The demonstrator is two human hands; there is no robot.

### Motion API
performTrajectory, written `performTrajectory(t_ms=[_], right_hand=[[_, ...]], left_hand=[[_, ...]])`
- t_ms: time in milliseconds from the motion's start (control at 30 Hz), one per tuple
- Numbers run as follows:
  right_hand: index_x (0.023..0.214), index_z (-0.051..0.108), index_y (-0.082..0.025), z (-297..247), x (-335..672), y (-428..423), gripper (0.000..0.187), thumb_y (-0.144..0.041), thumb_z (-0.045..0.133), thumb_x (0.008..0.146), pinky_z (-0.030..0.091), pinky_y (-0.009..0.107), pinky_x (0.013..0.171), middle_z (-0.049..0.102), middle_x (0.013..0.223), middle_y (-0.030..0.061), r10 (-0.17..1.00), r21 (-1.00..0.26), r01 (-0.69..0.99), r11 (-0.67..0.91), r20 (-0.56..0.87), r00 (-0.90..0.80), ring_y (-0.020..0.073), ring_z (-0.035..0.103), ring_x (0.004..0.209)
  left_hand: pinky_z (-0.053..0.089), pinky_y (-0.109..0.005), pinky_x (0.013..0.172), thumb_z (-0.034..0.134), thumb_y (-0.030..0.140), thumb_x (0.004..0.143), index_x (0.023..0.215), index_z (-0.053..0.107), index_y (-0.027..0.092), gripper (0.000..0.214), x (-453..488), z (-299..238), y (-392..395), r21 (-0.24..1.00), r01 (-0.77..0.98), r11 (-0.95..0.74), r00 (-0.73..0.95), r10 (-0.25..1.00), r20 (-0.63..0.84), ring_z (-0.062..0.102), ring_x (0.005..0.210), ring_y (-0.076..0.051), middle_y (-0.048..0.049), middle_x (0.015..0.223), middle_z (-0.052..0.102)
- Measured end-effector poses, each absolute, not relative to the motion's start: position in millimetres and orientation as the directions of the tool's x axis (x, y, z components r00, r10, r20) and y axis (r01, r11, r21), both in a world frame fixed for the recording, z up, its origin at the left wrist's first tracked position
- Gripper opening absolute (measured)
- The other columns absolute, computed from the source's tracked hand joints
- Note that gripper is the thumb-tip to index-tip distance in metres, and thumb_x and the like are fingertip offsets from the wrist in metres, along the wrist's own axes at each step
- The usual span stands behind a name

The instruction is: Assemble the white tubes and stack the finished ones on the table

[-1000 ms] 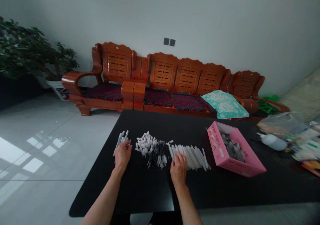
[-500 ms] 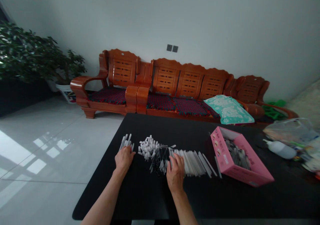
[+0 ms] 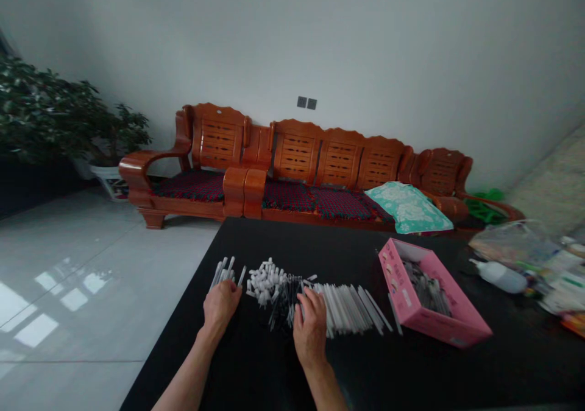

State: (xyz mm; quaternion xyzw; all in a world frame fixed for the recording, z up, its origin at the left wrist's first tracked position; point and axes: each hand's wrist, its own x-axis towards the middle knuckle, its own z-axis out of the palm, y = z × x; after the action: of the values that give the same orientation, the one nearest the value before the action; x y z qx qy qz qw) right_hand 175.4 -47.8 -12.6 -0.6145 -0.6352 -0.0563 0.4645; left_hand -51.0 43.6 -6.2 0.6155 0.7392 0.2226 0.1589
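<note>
My left hand [image 3: 220, 306] rests on a small bunch of white tubes [image 3: 223, 271] at the left of the black table [image 3: 320, 240], its fingers curled over them. My right hand [image 3: 310, 322] lies between a pile of thin black pieces [image 3: 284, 298] and a long row of white tubes [image 3: 351, 305], fingers bent down onto them. What the fingers hold, if anything, is hidden. A heap of small white caps [image 3: 266, 275] sits between the two hands.
A pink box [image 3: 414, 304] with dark pieces inside stands to the right. A white bottle [image 3: 500, 275], a plastic bag [image 3: 514, 240] and packets crowd the table's right end. A wooden sofa [image 3: 297, 161] and a potted plant [image 3: 55, 122] stand behind.
My right hand has slid left from the row of white tubes toward the black pieces. My left hand stays on the small bunch of tubes. The camera has tilted slightly.
</note>
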Motion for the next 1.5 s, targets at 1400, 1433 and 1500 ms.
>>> performTrajectory(t_ms=[1400,1433,1500], right_hand=[[0.079,0.066,-0.012,7.7,156.7,-36.4,0.042,-0.045,0.083,0.058,0.054,0.023,0.043,0.070,0.061,0.0053,0.891,-0.869,-0.488,-0.079,-0.281,0.357,0.0156,0.065,0.049],[0.079,0.066,-0.012,6.2,153.3,-38.1,0.043,-0.045,0.084,0.058,0.055,0.023,0.045,0.070,0.061,0.0055,0.893,-0.859,-0.504,-0.090,-0.294,0.340,0.0159,0.066,0.050],[0.080,0.065,-0.012,3.6,146.4,-41.1,0.045,-0.046,0.084,0.058,0.055,0.023,0.046,0.070,0.062,0.0055,0.907,-0.853,-0.509,-0.115,-0.299,0.296,0.0161,0.067,0.050]], left_hand=[[0.053,-0.025,0.070,0.066,0.053,0.080,0.112,0.069,0.010,0.053,-15.6,15.2,2.5,0.761,-0.559,0.329,0.387,0.915,-0.112,0.065,0.074,-0.015,-0.0115,0.090,0.069],[0.053,-0.025,0.071,0.071,0.048,0.078,0.112,0.069,0.011,0.050,-12.3,14.2,2.4,0.781,-0.545,0.305,0.369,0.924,-0.103,0.064,0.074,-0.015,-0.0105,0.090,0.069],[0.052,-0.025,0.068,0.076,0.040,0.075,0.106,0.070,0.011,0.043,-4.3,9.8,0.6,0.845,-0.468,0.258,0.339,0.936,-0.099,0.063,0.070,-0.014,-0.0084,0.086,0.068]])
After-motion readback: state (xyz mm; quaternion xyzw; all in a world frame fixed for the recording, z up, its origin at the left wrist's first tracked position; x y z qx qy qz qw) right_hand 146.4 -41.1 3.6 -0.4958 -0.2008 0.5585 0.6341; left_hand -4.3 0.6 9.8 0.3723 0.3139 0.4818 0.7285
